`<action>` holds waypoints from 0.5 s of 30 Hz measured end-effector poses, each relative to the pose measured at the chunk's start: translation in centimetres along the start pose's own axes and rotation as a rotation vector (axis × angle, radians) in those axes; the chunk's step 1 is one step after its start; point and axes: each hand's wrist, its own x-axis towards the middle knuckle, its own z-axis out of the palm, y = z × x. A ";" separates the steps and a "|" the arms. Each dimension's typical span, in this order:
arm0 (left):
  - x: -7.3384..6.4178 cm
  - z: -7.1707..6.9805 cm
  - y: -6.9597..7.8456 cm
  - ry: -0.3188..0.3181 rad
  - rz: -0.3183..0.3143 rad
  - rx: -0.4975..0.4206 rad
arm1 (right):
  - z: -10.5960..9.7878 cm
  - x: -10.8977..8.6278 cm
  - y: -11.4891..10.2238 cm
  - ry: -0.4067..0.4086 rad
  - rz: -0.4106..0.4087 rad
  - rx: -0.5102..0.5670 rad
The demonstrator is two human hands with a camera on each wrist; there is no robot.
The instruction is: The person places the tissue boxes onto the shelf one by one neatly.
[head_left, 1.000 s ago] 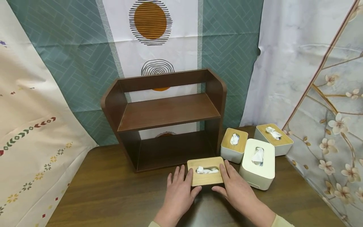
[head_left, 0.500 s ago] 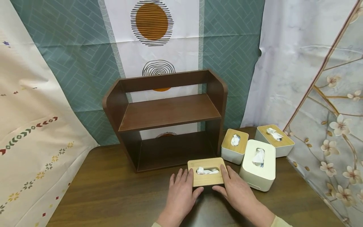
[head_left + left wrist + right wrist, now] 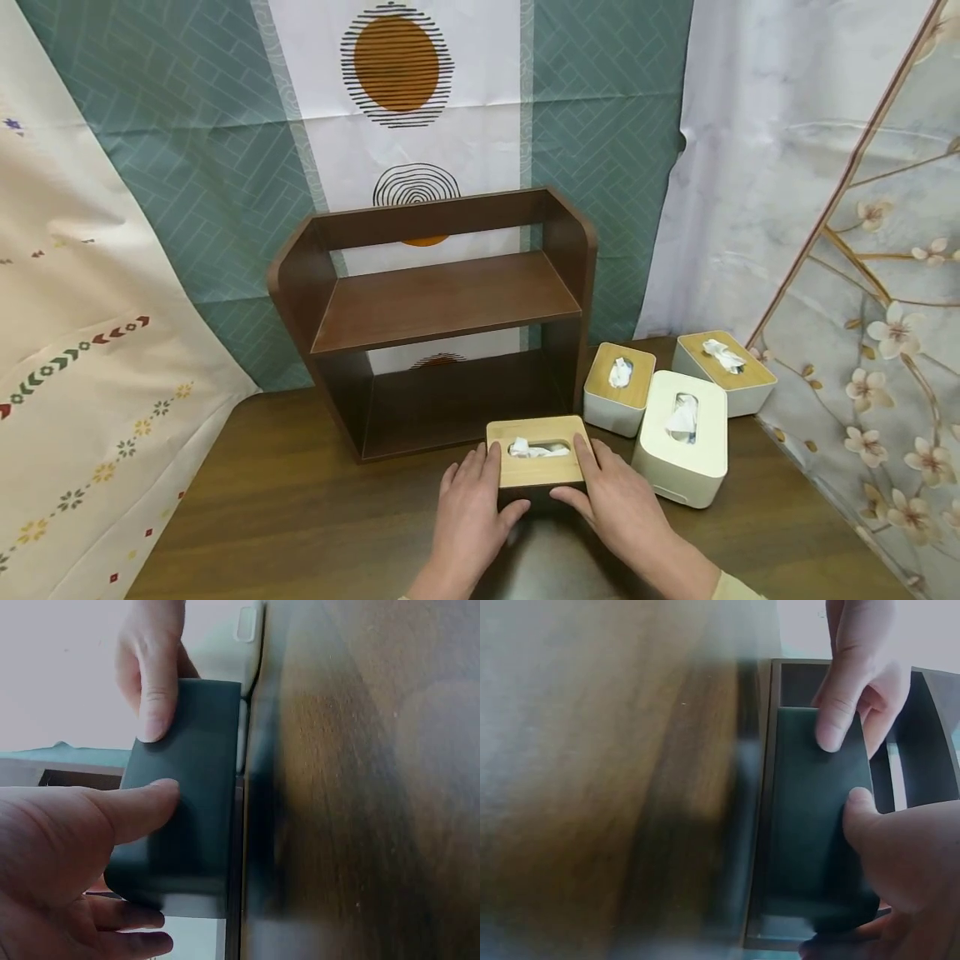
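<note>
Both hands hold one tissue box [image 3: 536, 473] with a light wood lid, a dark body and a white tissue in its oval slot. My left hand [image 3: 468, 517] grips its left end; my right hand [image 3: 624, 510] grips the right end. Fingers lie along the ends and lid edges. In the left wrist view, both thumbs press the dark front face of the tissue box [image 3: 201, 757], low over the table. The right wrist view shows the same hold, with the right hand [image 3: 919, 859] nearer the camera. The box is just in front of the shelf's right half.
A dark brown two-level shelf [image 3: 450, 300] stands behind. To the right are a small wood-topped tissue box [image 3: 637, 379], a cream tissue box [image 3: 705, 433] and another wood-topped one [image 3: 738, 379]. Patterned cloths hang around the brown table [image 3: 300, 517].
Both hands have shifted the held tissue box slightly left, and more of its dark front face shows. The other boxes and the shelf stay where they were.
</note>
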 end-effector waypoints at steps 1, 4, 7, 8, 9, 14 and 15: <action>0.0 0.0 -0.1 0.001 -0.005 -0.002 | 0.1 0.1 -0.1 0.006 -0.003 0.002; 0.1 -0.2 -0.4 0.009 -0.017 -0.007 | 0.3 0.6 -0.3 0.040 -0.024 0.005; 0.3 -0.4 -0.8 0.036 -0.020 0.000 | 0.5 1.1 -0.5 0.073 -0.049 0.007; 0.3 -0.4 -0.9 0.050 -0.017 0.004 | 0.6 1.3 -0.6 0.080 -0.058 0.010; 0.3 -0.5 -1.0 0.065 -0.016 0.008 | 0.7 1.5 -0.7 0.087 -0.065 0.013; 0.3 -0.7 -1.9 0.132 -0.015 0.015 | 0.9 2.6 -1.4 0.096 -0.086 0.035; 0.3 -0.7 -2.1 0.141 -0.021 0.016 | 1.0 2.8 -1.6 0.093 -0.089 0.039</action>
